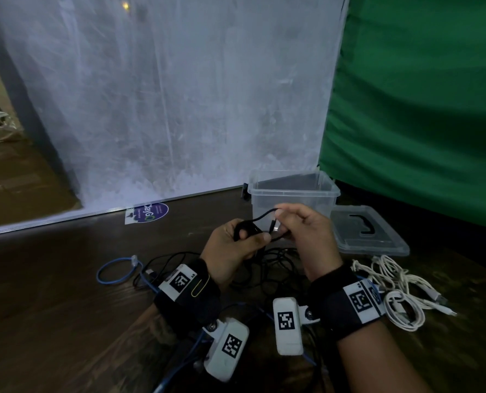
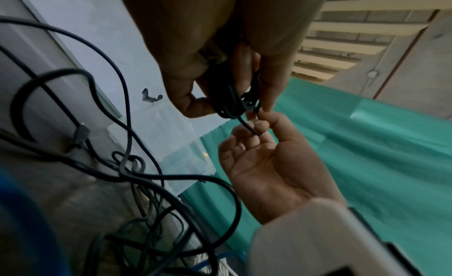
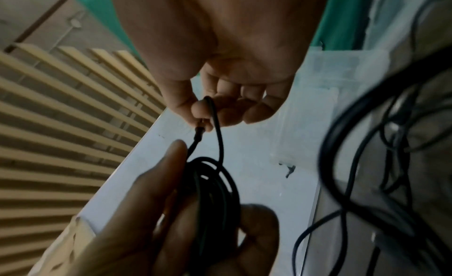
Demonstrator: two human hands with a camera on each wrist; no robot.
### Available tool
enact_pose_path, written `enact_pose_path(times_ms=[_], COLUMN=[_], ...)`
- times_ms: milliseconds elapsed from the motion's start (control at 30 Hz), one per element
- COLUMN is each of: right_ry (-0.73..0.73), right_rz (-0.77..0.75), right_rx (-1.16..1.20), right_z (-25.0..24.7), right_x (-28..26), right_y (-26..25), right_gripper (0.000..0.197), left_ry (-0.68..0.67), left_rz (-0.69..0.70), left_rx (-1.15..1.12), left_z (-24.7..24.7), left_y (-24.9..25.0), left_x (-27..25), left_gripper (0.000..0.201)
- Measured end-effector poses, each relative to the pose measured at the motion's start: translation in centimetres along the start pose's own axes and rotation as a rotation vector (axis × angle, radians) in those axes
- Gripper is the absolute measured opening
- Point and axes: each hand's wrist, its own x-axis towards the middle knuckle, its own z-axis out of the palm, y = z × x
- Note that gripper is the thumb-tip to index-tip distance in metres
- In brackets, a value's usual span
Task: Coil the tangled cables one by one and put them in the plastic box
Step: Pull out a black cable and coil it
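- A small coil of black cable (image 1: pixel 246 229) is gripped in the left hand (image 1: pixel 233 251), held above the wooden table (image 1: pixel 51 293).
- The loose end of the same cable, near its plug, is pinched between thumb and fingers of the right hand (image 1: pixel 307 236).
- A clear plastic box (image 1: pixel 293 194) is seen open just behind the hands, its lid (image 1: pixel 369 231) laid beside it on the right.
- More tangled black cables (image 1: pixel 264 268), a blue cable (image 1: pixel 117 272) and white cables (image 1: pixel 400 290) are spread on the table.
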Motion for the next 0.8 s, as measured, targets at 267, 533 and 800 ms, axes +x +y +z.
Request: enact_pose_path(times_ms=[267,533,800], right_ry=[-0.130,-0.148,0.192], right_rz=[0.257,0.182,-0.141], right_rx=[0.395,0.119,-0.162], right_z=[0.3,-0.7,-0.6], right_x=[-0.1,0.4,4.7], right_y=[-0.1,-0.2,-3.9], right_gripper=[0.020,0.020,0.018], left_ry=[-0.010,-0.106,-0.128], left_rz=[-0.059,-0.172,-0.397], left_rx=[-0.216,-0.076,0.310], left_z=[-0.5,-0.8,-1.0], left_y=[-0.1,-0.8,-0.7], left_x=[0.2,0.0,-0.1], left_gripper=[0.044,0.047,0.048])
